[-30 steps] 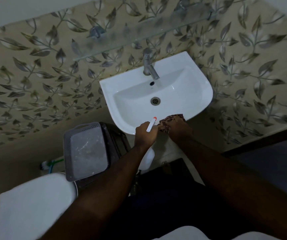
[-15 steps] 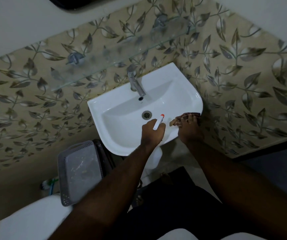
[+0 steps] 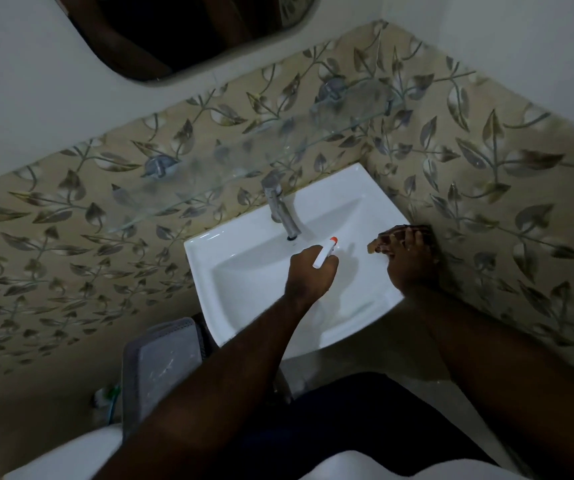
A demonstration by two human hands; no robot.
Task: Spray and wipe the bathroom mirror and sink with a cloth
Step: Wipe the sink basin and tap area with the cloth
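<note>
Reaching in from the near edge, both forearms are crossing toward the white sink (image 3: pixel 375 299), the left one entering from about seven o'clock and the right from about four o'clock. The left hand (image 3: pixel 308 275) is hanging over the middle of the basin with its fingers curled tight around a spray bottle (image 3: pixel 325 252), of which only the white nozzle stem and orange tip are showing. That stem is lying with its long axis running from seven o'clock up to one o'clock, the orange tip pointing at the back of the bowl just below the tap (image 3: pixel 280 209). At three o'clock from the nozzle, near but apart, the right hand (image 3: pixel 408 259) is pressing flat on a brown patterned cloth (image 3: pixel 387 237) on the sink's right rim, close against the tiled wall; the fingers are spread over the cloth rather than bunched, and part of it is sticking out past the fingertips toward ten o'clock. The right hand is therefore already on the cloth, so a wipe probably calls for sweeping it leftward into the bowl, under the line of the nozzle. Farther off, at eleven o'clock above the glass shelf (image 3: pixel 244 161), the mirror (image 3: pixel 188 32) is sitting well out of reach of either hand for now.
</note>
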